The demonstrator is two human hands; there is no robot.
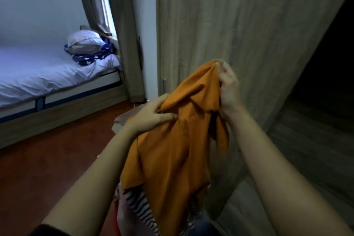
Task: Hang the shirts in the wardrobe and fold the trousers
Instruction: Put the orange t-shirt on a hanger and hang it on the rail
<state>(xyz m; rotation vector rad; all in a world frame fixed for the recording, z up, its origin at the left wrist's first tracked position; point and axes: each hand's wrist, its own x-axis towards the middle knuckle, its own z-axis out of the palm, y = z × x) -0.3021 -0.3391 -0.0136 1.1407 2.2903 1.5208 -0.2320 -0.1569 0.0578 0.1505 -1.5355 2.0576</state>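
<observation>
An orange shirt (172, 145) hangs crumpled in front of me, held up by both hands. My left hand (151, 115) grips a bunch of its fabric at the left side. Higher up, my right hand (229, 90) pinches the top edge. The shirt's lower part drapes over a black-and-white striped garment (138, 207) below it. Behind the shirt stands the wardrobe, its wood-grain door (239, 25) close to my right hand. The dark opening (329, 63) of the wardrobe lies at the right.
A bed (38, 71) with a white sheet, a pillow (84, 42) and a blue patterned cloth (95, 55) stands at the left. Red-brown floor (47, 168) stretches between the bed and me. A cardboard box edge (122, 119) shows behind my left hand.
</observation>
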